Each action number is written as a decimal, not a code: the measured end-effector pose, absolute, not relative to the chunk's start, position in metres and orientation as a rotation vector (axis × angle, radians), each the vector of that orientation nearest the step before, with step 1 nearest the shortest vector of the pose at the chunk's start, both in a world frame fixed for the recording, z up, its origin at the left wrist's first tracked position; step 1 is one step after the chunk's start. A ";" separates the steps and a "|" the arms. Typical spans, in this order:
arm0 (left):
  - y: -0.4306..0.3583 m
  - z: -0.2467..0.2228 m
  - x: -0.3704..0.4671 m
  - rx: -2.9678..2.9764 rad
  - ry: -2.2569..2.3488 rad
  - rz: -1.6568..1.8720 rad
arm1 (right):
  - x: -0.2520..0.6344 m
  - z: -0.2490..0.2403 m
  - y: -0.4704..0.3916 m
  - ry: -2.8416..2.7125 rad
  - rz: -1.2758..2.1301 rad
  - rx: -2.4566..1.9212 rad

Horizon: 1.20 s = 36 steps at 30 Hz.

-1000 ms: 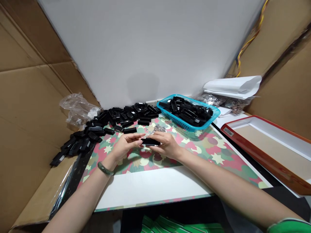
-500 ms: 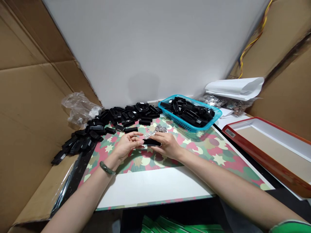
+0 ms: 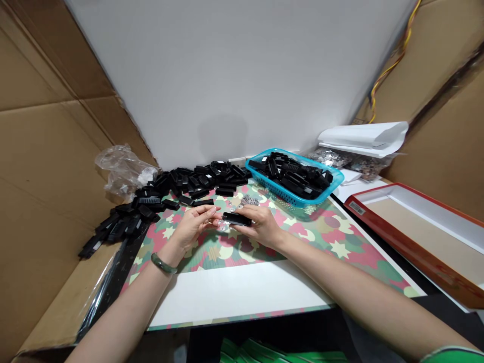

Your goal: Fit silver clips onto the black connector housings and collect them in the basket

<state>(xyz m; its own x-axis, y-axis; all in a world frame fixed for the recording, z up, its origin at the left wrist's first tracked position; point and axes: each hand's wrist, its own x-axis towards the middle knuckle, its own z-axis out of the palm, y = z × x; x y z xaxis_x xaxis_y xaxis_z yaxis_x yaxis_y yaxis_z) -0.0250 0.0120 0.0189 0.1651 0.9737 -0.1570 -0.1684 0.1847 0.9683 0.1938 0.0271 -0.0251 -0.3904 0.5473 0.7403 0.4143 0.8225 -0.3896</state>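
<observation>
My right hand (image 3: 261, 225) holds the black part (image 3: 237, 219) between its fingers above the patterned tabletop (image 3: 344, 227). Left hand (image 3: 192, 227): fingers narrow, just beside the part's left end; can't tell if they grip anything. Room runs nearward over the white strip (image 3: 234, 292); black pile (image 3: 189, 179) and blue basket (image 3: 336, 186) bound the far side. Versus earlier: part turned, glossy face showing; left thumb off its end.

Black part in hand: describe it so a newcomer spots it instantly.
Start at the camouflage-patterned surface. Above its middle, the right hand holds one glossy black part. Its lookalikes lie in the loose pile or blue basket; this one is gripped between fingers.
</observation>
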 end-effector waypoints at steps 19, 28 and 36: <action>0.002 0.015 -0.016 1.497 1.306 1.365 | 0.195 -0.001 0.029 -1.567 0.897 -0.944; 0.010 0.020 -0.016 1.026 1.038 1.285 | 0.191 -0.020 0.031 -2.384 0.325 -0.976; 0.008 0.018 -0.017 1.050 0.986 1.210 | 0.189 -0.026 0.034 -2.385 0.239 -0.958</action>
<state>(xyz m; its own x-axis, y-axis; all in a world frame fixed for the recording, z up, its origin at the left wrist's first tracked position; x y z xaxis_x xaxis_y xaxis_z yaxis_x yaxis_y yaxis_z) -0.0167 0.0079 0.0182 0.1010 0.9944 -0.0306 -0.2307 0.0533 0.9716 0.1886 0.0345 -0.0262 -0.5927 0.6828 0.4272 0.5845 0.7295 -0.3552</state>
